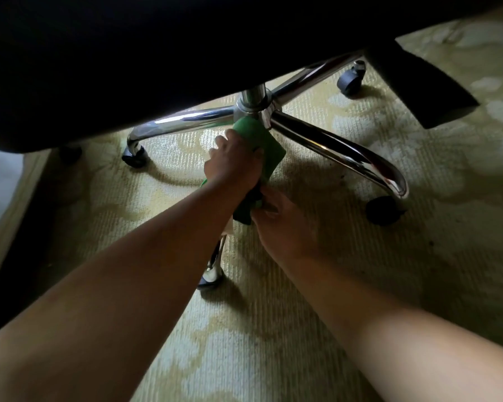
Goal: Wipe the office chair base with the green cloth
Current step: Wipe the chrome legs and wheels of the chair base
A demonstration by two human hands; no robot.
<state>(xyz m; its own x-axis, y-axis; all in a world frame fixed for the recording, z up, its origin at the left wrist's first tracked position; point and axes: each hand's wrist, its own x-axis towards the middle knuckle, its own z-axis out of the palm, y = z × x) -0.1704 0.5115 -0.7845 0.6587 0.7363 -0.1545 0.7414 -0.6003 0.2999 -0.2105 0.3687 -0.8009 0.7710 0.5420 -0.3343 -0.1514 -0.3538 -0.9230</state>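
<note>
The chrome chair base (331, 143) spreads its legs from a central hub under the dark seat. A green cloth (269, 146) is draped over the near leg just below the hub. My left hand (234, 163) presses the cloth's upper part against that leg. My right hand (276, 224) grips the cloth's lower end around the same leg. The near leg is mostly hidden by my arms; its tip and caster (211, 278) show beneath my left forearm.
The black seat (128, 53) overhangs the top of the view, with an armrest (424, 79) at the right. Black casters (349, 82) (382, 210) (132, 158) rest on a pale patterned carpet (273, 329). A dark edge runs along the left.
</note>
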